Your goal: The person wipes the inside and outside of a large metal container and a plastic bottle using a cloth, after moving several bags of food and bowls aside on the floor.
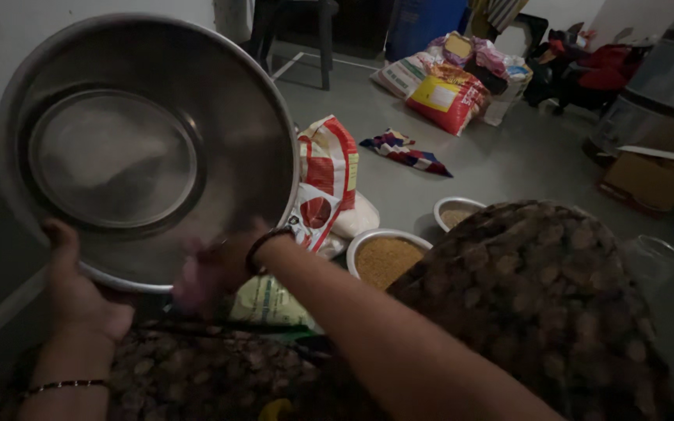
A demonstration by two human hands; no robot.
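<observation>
A person tilts a steel basin upright toward the camera, left hand clamped on its lower rim, blurred right hand gripping just beside, grain bowl right of the basin.

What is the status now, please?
Left hand grips steel bowl rim. Right hand blurred at its lower edge. Bowl tilted up, empty. Grain bowl on floor behind.

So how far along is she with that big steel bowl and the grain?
Done: two steel bowls of grain sit filled on the floor. In hand: the left hand grips the rim of the large steel basin, tilted up and looking empty, while the blurred right hand touches its lower edge. Left: sacks lie nearby.
</observation>
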